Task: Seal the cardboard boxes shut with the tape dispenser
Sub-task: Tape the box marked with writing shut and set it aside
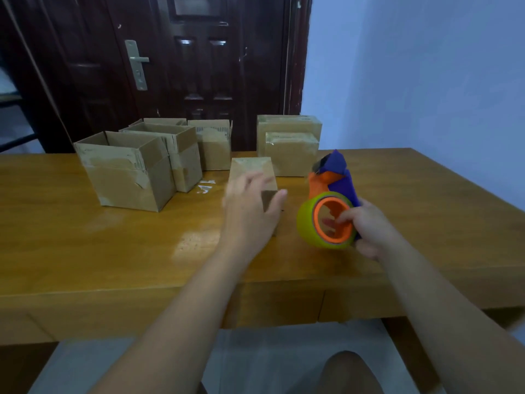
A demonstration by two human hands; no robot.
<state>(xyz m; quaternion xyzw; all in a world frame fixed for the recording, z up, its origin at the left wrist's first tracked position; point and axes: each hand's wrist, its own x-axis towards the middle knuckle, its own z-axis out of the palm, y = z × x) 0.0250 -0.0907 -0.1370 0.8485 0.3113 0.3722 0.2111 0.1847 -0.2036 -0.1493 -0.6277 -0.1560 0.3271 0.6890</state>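
On the counter point(113, 251), your left hand point(250, 214) spreads over the small box point(252, 169). Just right of it, your right hand point(372, 231) curls its grip round the tape dispenser point(329, 200), nose pointing away from you.

There is one view only: a wide-angle camera on the person's head, facing forward and down, near above the glossy yellow-brown wooden table point(85, 251). Beyond the left hand point(250, 214) it reaches a dark brown panelled door point(199, 66); right of the right hand point(372, 228), a pale blue wall point(426, 81).
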